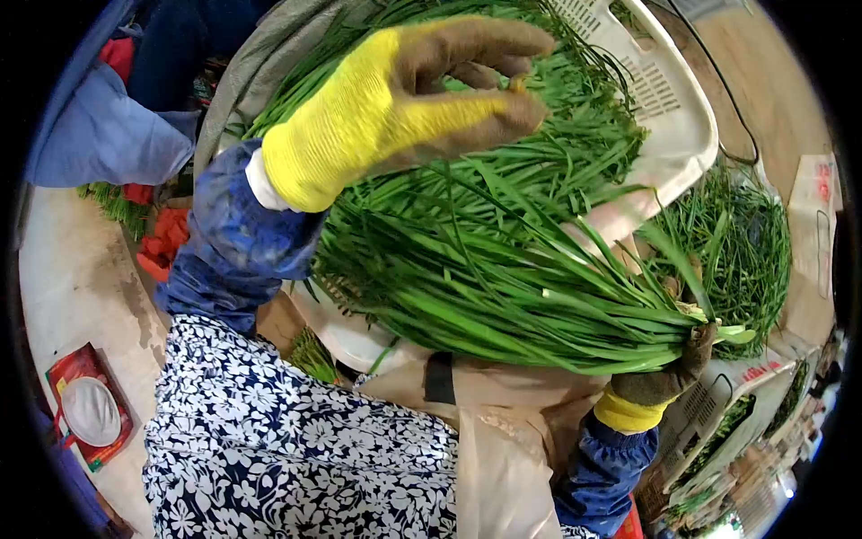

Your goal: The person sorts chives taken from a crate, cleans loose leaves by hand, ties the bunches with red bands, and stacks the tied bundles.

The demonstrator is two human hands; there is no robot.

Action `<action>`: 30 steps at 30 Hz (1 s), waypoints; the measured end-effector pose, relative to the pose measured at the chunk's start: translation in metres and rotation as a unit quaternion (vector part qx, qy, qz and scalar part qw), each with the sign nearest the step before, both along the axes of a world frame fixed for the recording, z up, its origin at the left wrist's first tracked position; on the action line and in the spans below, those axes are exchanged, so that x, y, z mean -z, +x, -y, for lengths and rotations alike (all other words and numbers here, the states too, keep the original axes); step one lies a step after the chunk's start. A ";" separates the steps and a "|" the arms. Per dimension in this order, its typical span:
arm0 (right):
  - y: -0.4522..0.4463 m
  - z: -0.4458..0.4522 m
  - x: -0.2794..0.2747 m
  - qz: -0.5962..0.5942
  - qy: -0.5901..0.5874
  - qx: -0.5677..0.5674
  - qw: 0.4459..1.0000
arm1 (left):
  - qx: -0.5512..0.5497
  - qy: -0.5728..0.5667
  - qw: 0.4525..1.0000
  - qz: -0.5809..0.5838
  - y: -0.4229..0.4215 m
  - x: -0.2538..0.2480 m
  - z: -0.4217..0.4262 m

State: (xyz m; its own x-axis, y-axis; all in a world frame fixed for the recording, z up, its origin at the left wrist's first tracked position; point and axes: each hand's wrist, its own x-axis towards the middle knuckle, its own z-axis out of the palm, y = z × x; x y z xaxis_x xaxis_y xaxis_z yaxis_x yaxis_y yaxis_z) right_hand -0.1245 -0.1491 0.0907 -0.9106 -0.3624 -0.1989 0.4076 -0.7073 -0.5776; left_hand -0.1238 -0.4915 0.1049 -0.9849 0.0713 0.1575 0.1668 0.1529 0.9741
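Holds a bunch of long green leaves (557,314) by the pale root ends with the right hand (678,373), pinching tightly in the grip just outside the near edge of a white basket (669,90). Has the leaves stretched from there along that near edge, with tips toward the basket's left side, over a heap of loose greens (575,135). Has the left hand (386,99) above the heap, apart from the bunch, with a spread grip, thumb away from fingers. Wears yellow gloves (323,144) with brown palms, blue sleeves (242,225) and a floral apron (296,440). Has a second pile of greens (741,242) nearby, beyond the basket's right corner.
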 end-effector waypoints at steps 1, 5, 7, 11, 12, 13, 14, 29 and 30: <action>0.002 -0.009 0.000 0.003 0.010 0.003 1.000 | 0.044 0.089 0.995 0.032 -0.002 0.004 -0.001; 0.010 -0.007 -0.029 -0.001 0.080 0.003 0.997 | 0.102 0.291 0.951 0.039 -0.031 0.023 -0.025; 0.014 -0.011 -0.034 -0.005 0.075 0.000 0.997 | 0.111 0.346 0.929 0.069 -0.038 0.026 -0.041; 0.022 -0.030 -0.031 0.030 0.082 0.004 0.996 | 0.291 0.345 0.856 0.250 -0.004 0.026 -0.078; 0.026 -0.034 -0.031 0.046 0.084 -0.002 0.995 | 0.352 0.318 0.825 0.306 0.007 0.023 -0.088; 0.031 -0.036 -0.031 0.064 0.089 -0.008 0.994 | 0.406 0.287 0.792 0.355 0.018 0.021 -0.096; 0.035 -0.038 -0.031 0.092 0.095 -0.017 0.991 | 0.449 0.249 0.760 0.399 0.027 0.020 -0.101; -0.038 -0.100 -0.021 -0.062 0.119 0.210 0.968 | 0.454 0.329 0.639 0.527 -0.010 -0.001 -0.053; -0.049 -0.088 -0.016 -0.085 0.143 0.192 0.967 | 0.468 0.316 0.654 0.503 -0.005 0.007 -0.055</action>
State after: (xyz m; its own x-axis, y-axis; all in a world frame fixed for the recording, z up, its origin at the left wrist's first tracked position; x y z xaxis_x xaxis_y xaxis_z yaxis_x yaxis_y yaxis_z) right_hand -0.1732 -0.0606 0.1072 -0.9954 0.0568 -0.0774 0.0292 -0.5886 -0.8079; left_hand -0.1288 -0.4366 0.0982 -0.1841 0.9512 -0.2478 -0.8746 -0.0434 0.4829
